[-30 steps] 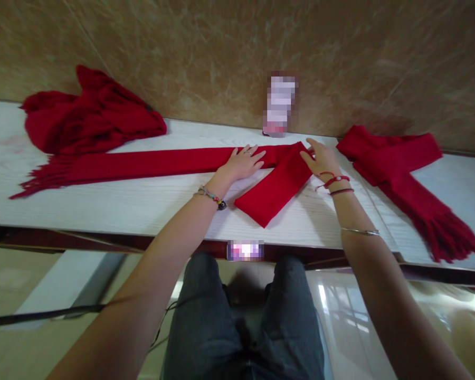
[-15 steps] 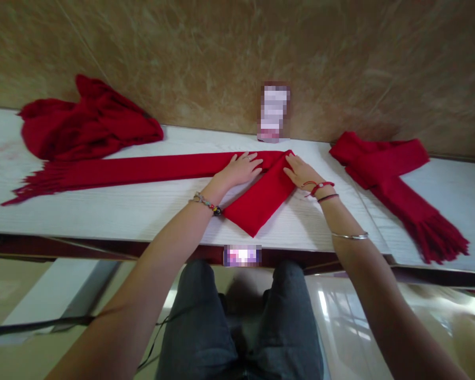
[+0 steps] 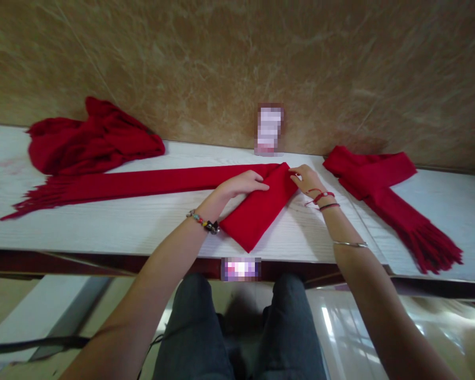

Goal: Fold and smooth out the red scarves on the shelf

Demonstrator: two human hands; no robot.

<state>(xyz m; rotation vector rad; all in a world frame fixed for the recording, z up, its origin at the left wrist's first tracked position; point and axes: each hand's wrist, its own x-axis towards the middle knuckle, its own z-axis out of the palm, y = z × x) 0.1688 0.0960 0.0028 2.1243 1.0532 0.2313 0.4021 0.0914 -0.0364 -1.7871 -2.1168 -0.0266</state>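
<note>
A long red scarf (image 3: pixel 162 181) with a fringe at its left end lies across the white tabletop. Its right part is folded over and slants down toward me as a flat flap (image 3: pixel 257 211). At the flap's left edge is my left hand (image 3: pixel 243 183), its thumb lying on top and the other fingertips partly hidden at the edge; it is closed on the cloth. My right hand (image 3: pixel 303 177) has its fingers bent at the right edge of the fold, near the top corner, pinching the cloth there.
A bunched red cloth (image 3: pixel 95 140) lies at the back left, against the brown marbled wall (image 3: pixel 206 68). Another fringed red scarf (image 3: pixel 383 187) rests crossed over itself on the right. A blurred-out phone-like object (image 3: pixel 269 129) leans on the wall. The white table's front edge (image 3: pixel 103 252) runs above my knees.
Both hands lay flatter on the scarf before, fingers spread. Now their fingers have drawn in at the edges of the fold. The whole view has shifted slightly; the scarf keeps its shape.
</note>
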